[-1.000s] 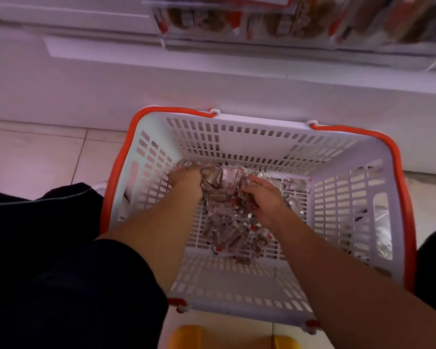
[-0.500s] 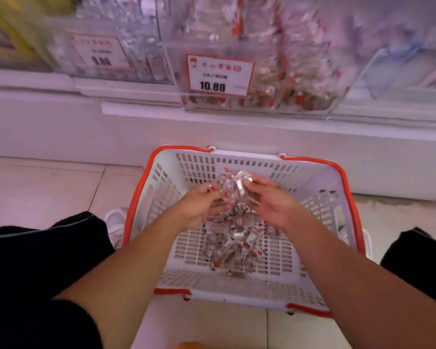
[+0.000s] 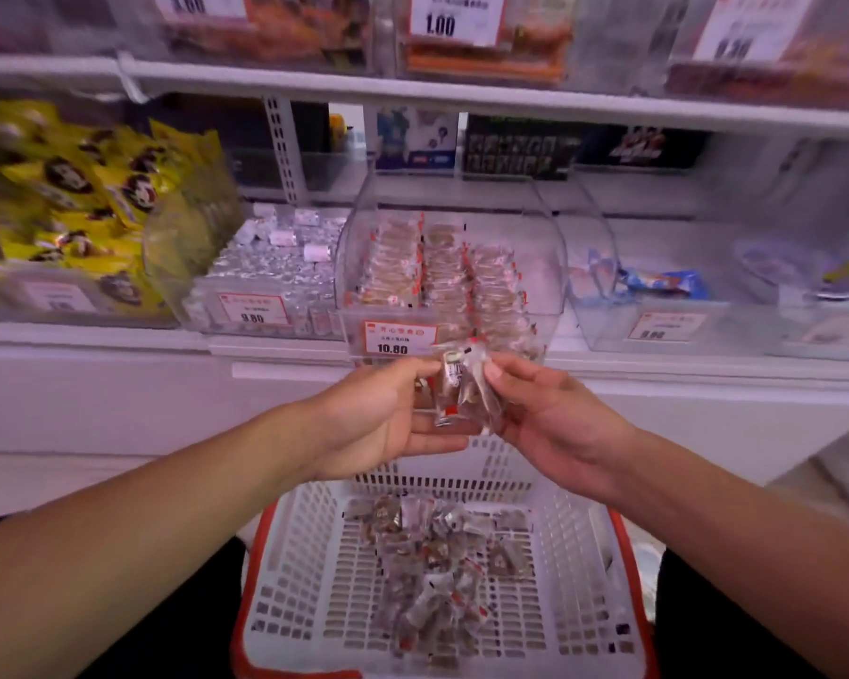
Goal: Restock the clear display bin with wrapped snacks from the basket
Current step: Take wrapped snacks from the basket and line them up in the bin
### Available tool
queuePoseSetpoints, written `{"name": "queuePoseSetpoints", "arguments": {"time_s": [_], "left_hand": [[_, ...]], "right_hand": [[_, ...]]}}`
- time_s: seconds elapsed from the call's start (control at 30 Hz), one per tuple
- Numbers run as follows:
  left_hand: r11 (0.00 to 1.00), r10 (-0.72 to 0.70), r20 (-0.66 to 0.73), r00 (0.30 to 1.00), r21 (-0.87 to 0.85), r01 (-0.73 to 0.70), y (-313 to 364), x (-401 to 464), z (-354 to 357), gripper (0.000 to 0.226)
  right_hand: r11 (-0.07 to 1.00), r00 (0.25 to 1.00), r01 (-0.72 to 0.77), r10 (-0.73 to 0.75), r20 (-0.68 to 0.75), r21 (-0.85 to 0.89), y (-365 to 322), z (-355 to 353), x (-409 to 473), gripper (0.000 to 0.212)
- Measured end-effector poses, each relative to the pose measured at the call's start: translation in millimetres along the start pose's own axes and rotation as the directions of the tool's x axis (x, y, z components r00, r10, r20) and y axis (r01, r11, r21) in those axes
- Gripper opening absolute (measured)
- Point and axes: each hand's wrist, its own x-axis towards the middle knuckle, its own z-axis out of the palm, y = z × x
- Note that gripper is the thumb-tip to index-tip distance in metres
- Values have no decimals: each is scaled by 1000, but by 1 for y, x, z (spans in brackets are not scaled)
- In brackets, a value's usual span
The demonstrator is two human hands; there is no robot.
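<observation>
Between my two hands hangs a small bunch of clear-wrapped snacks (image 3: 459,387) with red marks. My left hand (image 3: 388,416) grips the bunch from the left, and my right hand (image 3: 542,414) pinches it from the right. They are raised just in front of the clear display bin (image 3: 545,247), which holds upright rows of the same snacks behind a 10.80 price tag (image 3: 397,338). Below stands the white basket (image 3: 305,570) with an orange rim, and a loose pile of wrapped snacks (image 3: 435,570) lies on its floor.
Neighbouring clear bins sit on the same shelf: silver-wrapped sweets (image 3: 275,272) to the left, yellow packets (image 3: 69,198) at far left, blue-and-white packets (image 3: 658,281) to the right. A higher shelf (image 3: 461,98) carries more bins. My dark-clothed legs flank the basket.
Both hands gathered snacks from the pile in the basket, then lifted the bunch up to the front of the bin. My view tilted up from the basket to the shelves.
</observation>
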Motion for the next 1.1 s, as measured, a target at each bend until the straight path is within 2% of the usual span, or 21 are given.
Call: {"name": "queuePoseSetpoints", "arguments": {"time_s": [0.07, 0.17, 0.23, 0.33, 0.47, 0.57, 0.67, 0.87, 1.0, 1.1], "left_hand": [[995, 93, -16, 995, -24, -94, 11, 1, 15, 37], [965, 258, -131, 957, -5, -261, 16, 10, 28, 35], [946, 316, -195, 928, -9, -324, 17, 16, 31, 30], [958, 264, -232, 936, -49, -283, 18, 24, 30, 27], [961, 247, -194, 950, -77, -265, 26, 32, 23, 23], [958, 260, -194, 946, -72, -278, 28, 37, 20, 22], [946, 290, -199, 936, -90, -312, 25, 40, 20, 32], [921, 257, -215, 942, -242, -306, 14, 39, 21, 42], [911, 231, -220, 948, -295, -290, 16, 38, 19, 25], [923, 266, -243, 933, -215, -319, 18, 38, 20, 20]], "right_hand": [[994, 994, 109, -109, -5, -5, -18, 8, -3, 30], [962, 964, 264, -264, 6, -64, -32, 18, -2, 29], [944, 944, 324, -327, -37, -69, -31, 23, 2, 29], [929, 918, 360, -369, -145, -83, -27, 30, 9, 25], [921, 892, 367, -388, -232, -131, -32, 30, 17, 24], [925, 892, 373, -378, -248, -72, -37, 27, 21, 22], [924, 895, 379, -378, -236, -43, -37, 23, 23, 18], [909, 881, 397, -416, -224, -127, -22, 24, 22, 16], [910, 880, 381, -412, -237, -166, -19, 22, 22, 11], [893, 867, 366, -429, -253, -260, -18, 22, 23, 9]]}}
